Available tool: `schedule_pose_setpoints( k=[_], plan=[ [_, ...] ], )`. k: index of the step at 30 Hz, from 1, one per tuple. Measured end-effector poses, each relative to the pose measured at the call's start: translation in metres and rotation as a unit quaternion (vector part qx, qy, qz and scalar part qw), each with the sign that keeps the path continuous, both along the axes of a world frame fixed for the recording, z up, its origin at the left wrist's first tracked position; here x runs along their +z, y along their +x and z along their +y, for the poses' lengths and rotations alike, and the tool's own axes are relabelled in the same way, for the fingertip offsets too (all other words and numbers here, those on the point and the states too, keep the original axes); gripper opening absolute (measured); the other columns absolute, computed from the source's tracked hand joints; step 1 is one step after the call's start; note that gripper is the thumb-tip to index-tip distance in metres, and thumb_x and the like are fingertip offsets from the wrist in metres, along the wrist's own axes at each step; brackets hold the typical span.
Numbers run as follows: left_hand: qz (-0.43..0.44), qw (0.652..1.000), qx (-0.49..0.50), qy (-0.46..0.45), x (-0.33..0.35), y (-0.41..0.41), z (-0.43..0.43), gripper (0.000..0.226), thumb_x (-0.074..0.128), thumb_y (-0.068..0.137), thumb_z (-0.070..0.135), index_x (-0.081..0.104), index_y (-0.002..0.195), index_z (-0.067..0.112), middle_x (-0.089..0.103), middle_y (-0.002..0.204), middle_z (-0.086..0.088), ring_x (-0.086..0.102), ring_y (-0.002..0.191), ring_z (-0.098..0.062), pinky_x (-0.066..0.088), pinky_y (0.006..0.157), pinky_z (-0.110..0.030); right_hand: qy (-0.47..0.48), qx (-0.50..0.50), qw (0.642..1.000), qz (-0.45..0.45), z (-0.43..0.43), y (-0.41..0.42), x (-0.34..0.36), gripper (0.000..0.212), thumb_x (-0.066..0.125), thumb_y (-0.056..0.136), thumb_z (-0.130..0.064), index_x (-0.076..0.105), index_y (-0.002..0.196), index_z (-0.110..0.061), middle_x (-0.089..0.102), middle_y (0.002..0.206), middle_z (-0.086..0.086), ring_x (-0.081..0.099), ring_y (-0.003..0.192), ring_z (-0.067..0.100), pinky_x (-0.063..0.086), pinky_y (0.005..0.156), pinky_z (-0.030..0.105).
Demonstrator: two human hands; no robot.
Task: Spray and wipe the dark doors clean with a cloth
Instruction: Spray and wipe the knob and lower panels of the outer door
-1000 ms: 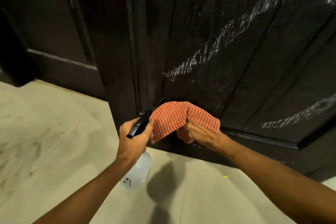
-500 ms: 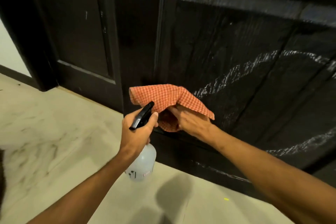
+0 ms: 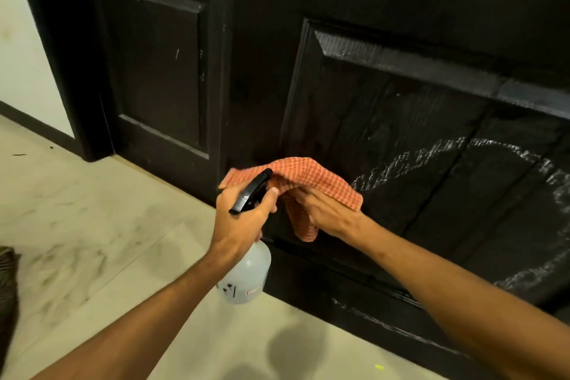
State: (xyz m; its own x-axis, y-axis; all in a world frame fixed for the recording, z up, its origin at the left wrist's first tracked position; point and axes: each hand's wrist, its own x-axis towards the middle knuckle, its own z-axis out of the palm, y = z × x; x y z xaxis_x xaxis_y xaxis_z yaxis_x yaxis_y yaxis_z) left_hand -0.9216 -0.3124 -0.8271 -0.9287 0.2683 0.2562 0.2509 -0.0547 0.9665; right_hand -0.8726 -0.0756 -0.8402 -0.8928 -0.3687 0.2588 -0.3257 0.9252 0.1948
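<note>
Underfoot, pale marbled floor [image 3: 92, 225]; at far left, white wall [image 3: 24, 55]; low on the floor, a yellow fleck [image 3: 378, 366]. Left door [image 3: 154, 71] dark and panelled; across the right door [image 3: 401, 9], whitish curved streaks [image 3: 431, 157]. In front of the cloth's left corner, the bottle's black trigger head. Left grip [image 3: 240, 219] curled round the neck of the translucent spray bottle [image 3: 246, 274]. Just beside it, right grip [image 3: 327, 210] flat, fingers straight under the orange checked cloth [image 3: 308, 176], pressing it to the right door's lower panel, one fold hanging below the palm.
</note>
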Motion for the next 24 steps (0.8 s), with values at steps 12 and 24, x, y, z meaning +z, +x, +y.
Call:
schedule_pose_setpoints(
  k=[12, 24],
  plan=[
    [0.033, 0.998, -0.049, -0.013, 0.039, 0.022, 0.015, 0.012, 0.07, 0.098, 0.02, 0.071, 0.09, 0.011, 0.072, 0.07, -0.006, 0.053, 0.041, -0.013, 0.047, 0.042, -0.024, 0.167, -0.065, 0.983, 0.046, 0.024, 0.001, 0.023, 0.046, 0.069, 0.081, -0.003, 0.064, 0.126, 0.0, 0.069, 0.105, 0.01, 0.069, 0.095, 0.021, 0.051, 0.091, 0.029],
    [0.052, 0.991, -0.125, -0.019, 0.05, 0.062, 0.062, 0.013, 0.071, 0.097, 0.02, 0.07, 0.091, 0.008, 0.068, 0.069, -0.012, 0.05, 0.039, -0.014, 0.049, 0.044, -0.028, -0.005, -0.248, 0.924, 0.29, 0.033, 0.033, 0.036, 0.022, 0.059, 0.085, -0.026, 0.073, 0.091, -0.011, 0.071, 0.096, 0.011, 0.066, 0.09, 0.033, 0.046, 0.076, 0.041]
  ],
)
